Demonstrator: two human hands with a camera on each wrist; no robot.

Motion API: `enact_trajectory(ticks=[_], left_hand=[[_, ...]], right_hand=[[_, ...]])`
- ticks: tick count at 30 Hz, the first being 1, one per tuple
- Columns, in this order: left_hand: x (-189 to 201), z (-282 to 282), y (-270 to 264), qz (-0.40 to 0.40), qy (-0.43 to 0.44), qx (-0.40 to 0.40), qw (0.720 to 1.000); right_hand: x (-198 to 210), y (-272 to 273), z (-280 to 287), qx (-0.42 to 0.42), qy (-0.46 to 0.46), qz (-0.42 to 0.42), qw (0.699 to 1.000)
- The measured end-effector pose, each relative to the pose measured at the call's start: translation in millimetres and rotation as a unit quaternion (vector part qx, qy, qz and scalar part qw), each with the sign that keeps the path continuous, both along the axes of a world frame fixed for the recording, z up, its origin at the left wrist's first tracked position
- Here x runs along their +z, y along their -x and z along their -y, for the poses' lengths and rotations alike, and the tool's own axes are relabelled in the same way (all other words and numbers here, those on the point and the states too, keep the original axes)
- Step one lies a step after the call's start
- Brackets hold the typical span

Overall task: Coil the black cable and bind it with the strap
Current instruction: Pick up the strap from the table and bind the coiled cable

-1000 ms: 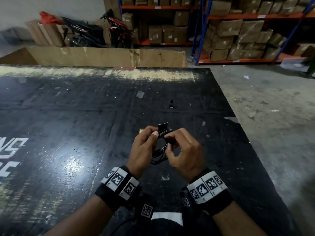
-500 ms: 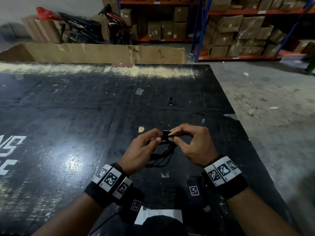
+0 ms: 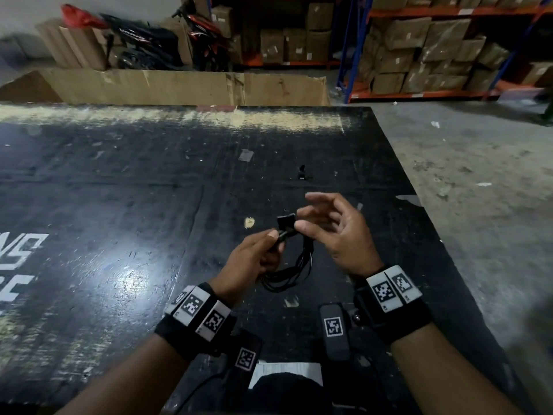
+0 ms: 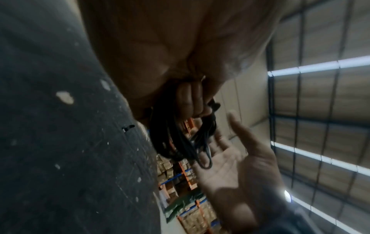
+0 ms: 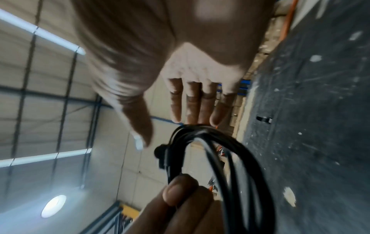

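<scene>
The black cable (image 3: 294, 269) hangs as a small coil above the dark table (image 3: 119, 205). My left hand (image 3: 276, 241) pinches the coil at its top, where the black strap (image 3: 285, 221) sticks up from the bundle. In the left wrist view my curled left fingers (image 4: 190, 101) clamp the cable (image 4: 180, 139). My right hand (image 3: 305, 212) hovers just right of the strap, fingers spread, holding nothing. The right wrist view shows my right hand's straight fingers (image 5: 192, 102) above the cable loops (image 5: 230, 158) and my left thumb (image 5: 180, 194) on the bundle.
A small black clip-like piece (image 3: 301, 172) lies on the table beyond my hands. The table's right edge drops to a grey concrete floor (image 3: 478, 190). Flattened cardboard (image 3: 179, 85), a motorbike and shelves of boxes stand behind the far edge.
My right hand has let go of the strap and opened, lifting a little away to the right. My left hand still holds the coil, which now hangs from it alone.
</scene>
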State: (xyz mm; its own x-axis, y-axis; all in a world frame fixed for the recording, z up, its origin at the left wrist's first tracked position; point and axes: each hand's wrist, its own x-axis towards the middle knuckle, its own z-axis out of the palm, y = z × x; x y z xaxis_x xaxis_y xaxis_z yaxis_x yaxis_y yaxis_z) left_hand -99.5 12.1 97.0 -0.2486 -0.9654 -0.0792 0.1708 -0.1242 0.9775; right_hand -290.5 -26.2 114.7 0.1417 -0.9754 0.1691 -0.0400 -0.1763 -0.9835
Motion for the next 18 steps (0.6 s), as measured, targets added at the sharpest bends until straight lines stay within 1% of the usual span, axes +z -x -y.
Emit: enact_trajectory(ticks=[2, 4, 5, 7, 9, 11, 13, 16, 18], left_hand=[[1, 2, 3, -0.088, -0.014, 0.032, 0.996], [1, 2, 6, -0.137, -0.018, 0.067, 0.988], [3, 3, 8, -0.155, -0.021, 0.079, 0.985], [5, 4, 10, -0.187, -0.019, 0.086, 0.978], [7, 3, 12, -0.208, -0.015, 0.085, 0.974], [8, 2, 12, -0.243, -0.026, 0.085, 0.966], [10, 0, 11, -0.286, -0.054, 0.086, 0.953], [12, -4, 7, -0.340, -0.088, 0.079, 0.933], [11, -8, 7, -0.368, -0.108, 0.073, 0.921]], right_hand=[[-5, -3, -4, 0.022, -0.077, 0.027, 0.996], [-14, -7, -13, 0.065, -0.153, 0.012, 0.986], [-18, -11, -19, 0.085, -0.176, 0.015, 0.981], [-27, -18, -27, 0.084, -0.194, 0.055, 0.976], [-34, -20, -29, 0.053, -0.218, 0.132, 0.965], [-28, -17, -26, 0.035, -0.250, 0.207, 0.945], [-18, -13, -24, 0.036, -0.259, 0.258, 0.930], [-4, -12, -21, 0.022, -0.251, 0.281, 0.926], [0, -15, -19, 0.002, -0.230, 0.279, 0.932]])
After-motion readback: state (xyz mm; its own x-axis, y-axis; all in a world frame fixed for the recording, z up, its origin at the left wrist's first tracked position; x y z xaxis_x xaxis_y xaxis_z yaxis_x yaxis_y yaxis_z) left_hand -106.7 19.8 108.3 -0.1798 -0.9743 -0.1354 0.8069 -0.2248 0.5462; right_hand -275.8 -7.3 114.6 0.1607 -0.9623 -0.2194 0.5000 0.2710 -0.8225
